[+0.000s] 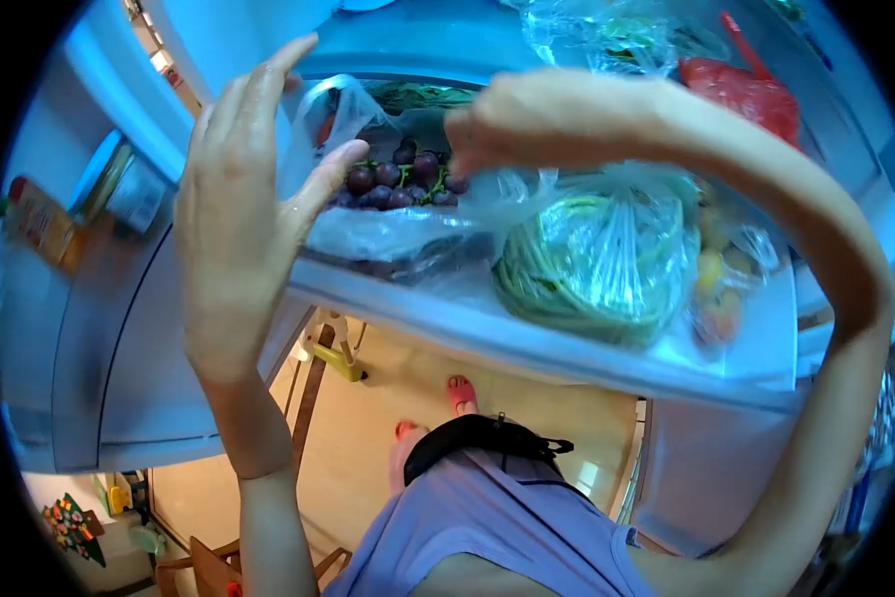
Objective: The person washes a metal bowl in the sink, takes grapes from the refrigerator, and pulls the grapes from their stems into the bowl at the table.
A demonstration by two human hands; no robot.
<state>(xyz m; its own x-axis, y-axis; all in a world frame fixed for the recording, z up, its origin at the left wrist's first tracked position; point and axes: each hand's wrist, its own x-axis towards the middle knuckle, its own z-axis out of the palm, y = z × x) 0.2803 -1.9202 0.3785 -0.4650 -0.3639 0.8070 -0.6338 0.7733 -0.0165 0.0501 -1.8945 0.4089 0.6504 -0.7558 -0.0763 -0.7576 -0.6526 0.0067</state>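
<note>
Dark purple grapes (393, 184) with green stems lie in a clear plastic bag (368, 234) that is spread apart at the top, inside the fridge drawer (547, 328). My left hand (238, 189) is raised at the bag's left side, fingers stretched out and thumb apart, with nothing in it. My right hand (512, 119) is bent in over the bag's right side, close to the grapes. Motion blurs it and its fingertips are partly hidden, so its grip does not show. Right of the grapes, long green beans (587, 264) lie coiled in a clear bag.
A red plastic bag (746, 95) and clear bags of greens (621, 35) lie farther back. Round yellowish-red fruit (716, 298) sits at the drawer's right end. The open fridge door (119, 328) stands at left, with a jar (134, 189) and a packet (44, 219) on its shelf.
</note>
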